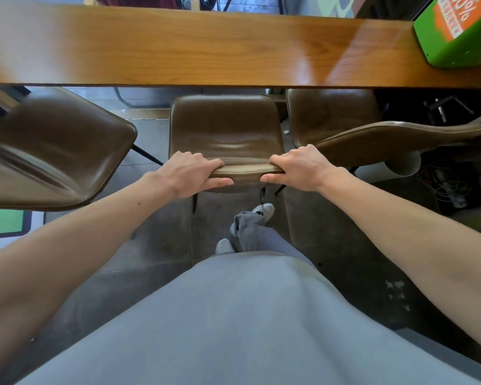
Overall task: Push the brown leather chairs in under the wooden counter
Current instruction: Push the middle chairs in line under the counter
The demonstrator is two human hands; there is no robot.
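A long wooden counter (206, 51) spans the top of the head view. Directly below it stands a brown leather chair (222, 126), its seat front edge reaching just under the counter's near edge. My left hand (190, 173) grips the left end of its backrest top, fingers over the front and thumb behind. My right hand (297, 168) grips the right end the same way. A second brown chair (53, 151) stands to the left, out from the counter. A third brown chair (331, 115) is to the right, its seat partly under the counter.
A green box with orange print (456, 34) sits on the counter's right end. Cables and dark gear (444, 187) lie on the floor at right. A green patterned mat (6, 223) is at the left. My grey-clad legs and shoes (261, 212) stand behind the middle chair.
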